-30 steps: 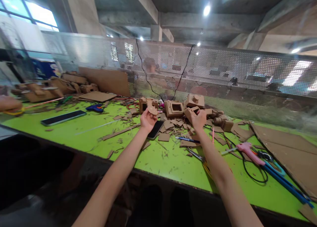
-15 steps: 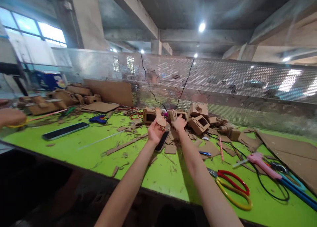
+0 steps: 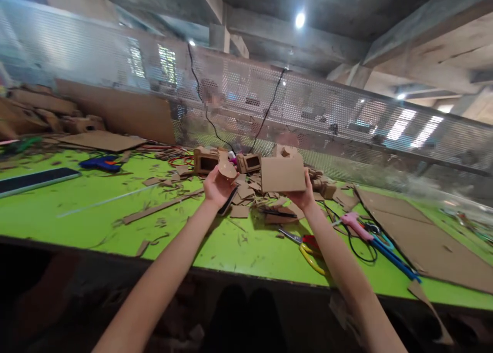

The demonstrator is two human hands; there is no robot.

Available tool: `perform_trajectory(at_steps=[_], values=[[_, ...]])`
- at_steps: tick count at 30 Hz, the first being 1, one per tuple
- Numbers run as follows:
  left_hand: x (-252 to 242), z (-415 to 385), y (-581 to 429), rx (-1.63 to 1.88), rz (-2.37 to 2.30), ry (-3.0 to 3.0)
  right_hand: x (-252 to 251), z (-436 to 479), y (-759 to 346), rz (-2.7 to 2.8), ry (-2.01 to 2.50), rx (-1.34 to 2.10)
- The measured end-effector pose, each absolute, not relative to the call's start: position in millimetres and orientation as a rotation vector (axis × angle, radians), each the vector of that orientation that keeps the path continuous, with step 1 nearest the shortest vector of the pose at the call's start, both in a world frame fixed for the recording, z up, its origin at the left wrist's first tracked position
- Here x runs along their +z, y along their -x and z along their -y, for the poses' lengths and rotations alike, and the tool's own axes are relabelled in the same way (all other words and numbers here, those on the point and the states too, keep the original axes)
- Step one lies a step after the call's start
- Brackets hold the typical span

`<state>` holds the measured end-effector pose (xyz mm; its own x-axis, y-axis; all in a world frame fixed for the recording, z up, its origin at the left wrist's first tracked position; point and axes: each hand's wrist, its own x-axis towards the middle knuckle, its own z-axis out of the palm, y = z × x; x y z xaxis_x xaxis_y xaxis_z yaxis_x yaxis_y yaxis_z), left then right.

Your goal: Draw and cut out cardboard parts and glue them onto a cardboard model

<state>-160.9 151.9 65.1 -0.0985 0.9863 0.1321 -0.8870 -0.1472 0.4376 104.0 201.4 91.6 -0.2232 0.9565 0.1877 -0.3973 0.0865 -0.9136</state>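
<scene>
My left hand [image 3: 217, 189] is closed around a small cardboard piece with a rounded end [image 3: 227, 169], held palm up above the table. In my right hand [image 3: 304, 193] is a cardboard box [image 3: 283, 174], its flat plain face towards me and my fingers at its right side and underneath. Behind the left hand stands a cardboard box with a dark opening [image 3: 206, 161], and a similar one [image 3: 249, 163] sits between the hands. A phone [image 3: 228, 201] lies partly hidden under my left hand.
Cardboard scraps [image 3: 239, 211] litter the green table [image 3: 162, 240]. Scissors [image 3: 311, 259] lie under my right forearm, a pink glue gun [image 3: 356, 224] further right beside large cardboard [image 3: 423, 229]. A blue glue gun [image 3: 100, 163] and another phone [image 3: 42, 181] lie left. Mesh [image 3: 308, 114] stands behind.
My right hand has moved right and now holds a cardboard box up off the table. My left hand keeps its rounded piece. The view has shifted right, and the person's hand at far left is gone.
</scene>
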Motion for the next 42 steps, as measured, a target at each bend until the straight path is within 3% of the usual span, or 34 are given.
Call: perform_trajectory(at_steps=[6,10,16,31,37,42], values=[[62,-143,146,1.572,-0.298,-0.498,70,-168,-141,1.015,0.791,1.474],[60,-141,128,1.598,-0.465,-0.7,70,-169,-151,0.88,0.69,1.212],[44,-136,102,1.721,-0.744,-1.016,50,-156,-158,1.1,0.658,1.006],[69,-94,80,1.932,-1.321,-1.909,36,-121,-106,1.019,0.781,1.563],[70,-88,71,1.904,-1.369,-2.047,34,-114,-106,1.083,0.752,1.514],[66,-89,75,1.673,-1.862,-2.38,33,-110,-108,1.126,0.779,1.5]])
